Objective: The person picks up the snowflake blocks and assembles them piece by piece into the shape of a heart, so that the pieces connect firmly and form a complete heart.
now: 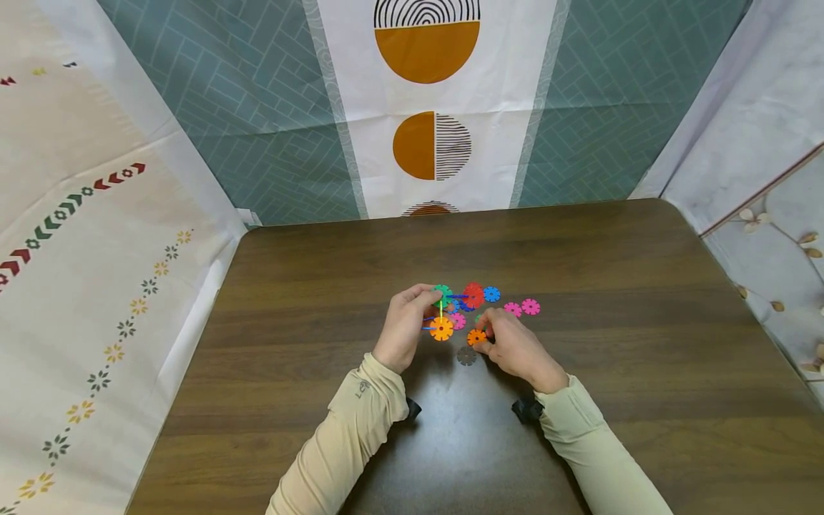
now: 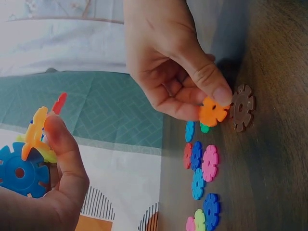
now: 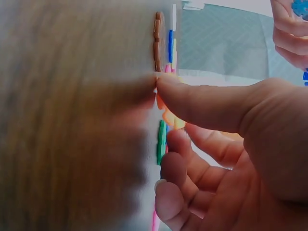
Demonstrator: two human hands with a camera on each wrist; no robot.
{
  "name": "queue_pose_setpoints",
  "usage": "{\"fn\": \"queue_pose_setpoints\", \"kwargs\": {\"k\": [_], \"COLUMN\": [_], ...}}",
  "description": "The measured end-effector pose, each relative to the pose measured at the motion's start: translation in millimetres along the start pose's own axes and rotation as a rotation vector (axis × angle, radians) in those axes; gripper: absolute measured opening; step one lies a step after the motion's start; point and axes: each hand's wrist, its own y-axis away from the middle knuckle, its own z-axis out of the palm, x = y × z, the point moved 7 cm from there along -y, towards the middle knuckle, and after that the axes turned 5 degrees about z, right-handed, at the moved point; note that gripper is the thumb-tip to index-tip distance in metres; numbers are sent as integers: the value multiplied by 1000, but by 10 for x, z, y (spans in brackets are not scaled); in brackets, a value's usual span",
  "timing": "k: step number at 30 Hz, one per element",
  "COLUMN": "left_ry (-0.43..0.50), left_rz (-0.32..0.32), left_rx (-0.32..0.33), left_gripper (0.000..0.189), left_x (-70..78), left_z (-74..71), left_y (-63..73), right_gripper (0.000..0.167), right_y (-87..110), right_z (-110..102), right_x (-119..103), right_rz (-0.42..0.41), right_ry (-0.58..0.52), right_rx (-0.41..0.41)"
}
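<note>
Between thumb and fingers my left hand [image 1: 404, 325] holds a joined build of notched plastic discs above the table. In the head view its green disc [image 1: 443, 292], yellow-orange disc [image 1: 441, 329] and red disc [image 1: 473, 295] show; a blue disc [image 2: 18, 169] faces the left wrist view. My right hand [image 1: 518, 350] pinches a single orange notched disc [image 1: 476, 337] at the tabletop, apart from the build. Right beside that disc lies a brown disc [image 2: 242, 108]. The right thumb [image 3: 207, 103] covers part of the orange disc in the right wrist view.
Loose discs lie on the wooden table [image 1: 309, 357] around the hands: two pink discs [image 1: 531, 307] to the right, a light blue disc [image 1: 492, 294] behind, and several more under the build. Hanging patterned cloths [image 1: 257, 107] border the table's back and sides.
</note>
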Motion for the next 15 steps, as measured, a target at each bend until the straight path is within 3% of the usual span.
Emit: {"fn": "queue_pose_setpoints", "kwargs": {"k": [8, 15], "left_ry": [13, 24], "left_rz": [0, -9], "left_rx": [-23, 4], "left_gripper": [24, 26], "left_x": [-7, -23], "left_z": [13, -21], "left_y": [2, -25], "right_gripper": [22, 17], "right_y": [30, 95], "right_z": [-58, -266], "right_x": [15, -27], "right_rz": [-23, -82], "right_ry": [-125, -309], "right_rx": [-10, 130]}}
